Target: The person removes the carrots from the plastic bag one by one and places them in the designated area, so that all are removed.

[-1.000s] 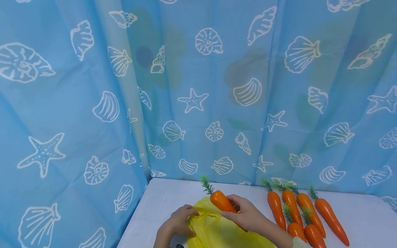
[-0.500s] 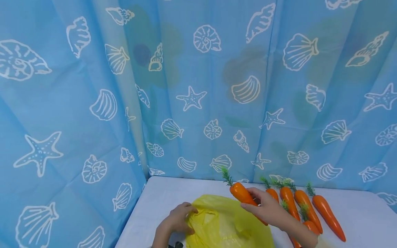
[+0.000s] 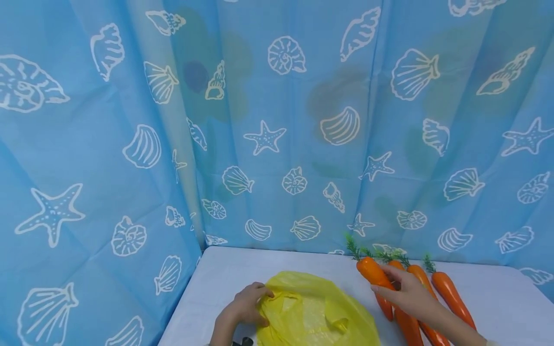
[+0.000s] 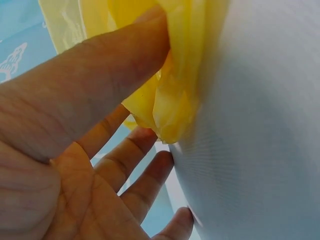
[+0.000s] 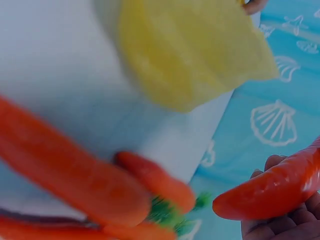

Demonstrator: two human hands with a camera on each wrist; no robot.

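My right hand (image 3: 409, 293) grips an artificial orange carrot (image 3: 369, 269) with a green leafy top, at the row of carrots on the right. In the right wrist view the held carrot (image 5: 270, 192) lies across the fingers, its tapered end pointing out. My left hand (image 3: 245, 305) pinches the left edge of a crumpled yellow plastic bag (image 3: 316, 322). The left wrist view has the thumb and index finger on the gathered film (image 4: 167, 112), while the other fingers spread out below. Whatever is inside the bag is hidden.
Several more carrots (image 3: 453, 295) lie on the white table (image 3: 242, 262), partly covered by the right hand and forearm. A small black object (image 3: 247, 341) shows by the left wrist. A blue shell-print curtain (image 3: 294, 144) closes off the back and left.
My right hand has carried the carrot rightward, from above the bag over to the other carrots. The left hand has stayed at the bag's edge, and more of the bag shows now.
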